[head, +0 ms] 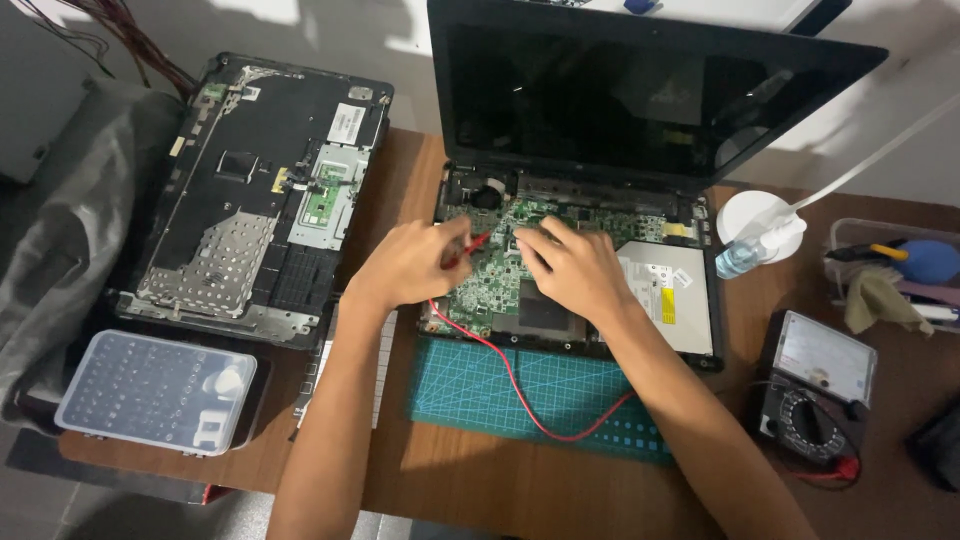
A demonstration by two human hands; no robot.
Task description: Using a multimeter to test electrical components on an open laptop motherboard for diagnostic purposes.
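Observation:
An opened laptop [650, 95] with its keyboard cover off lies on a green cutting mat [470, 385], its green circuit board [480, 290] exposed. My left hand [415, 262] pinches a red probe [470, 247] whose tip touches the board. A red lead [520, 395] runs from it across the mat. My right hand [572, 265] rests fingers-down on the board beside the probe tip, apparently holding a dark probe that is mostly hidden. A silver optical drive [668, 295] sits just right of that hand.
A removed laptop cover [260, 190] lies upside down at the left. A clear lidded parts box [155, 390] sits front left. An analogue multimeter [815, 395] stands at the right, with a spray bottle [755, 245], a plastic tray of tools [890, 275] and grey cloth [70, 240] around.

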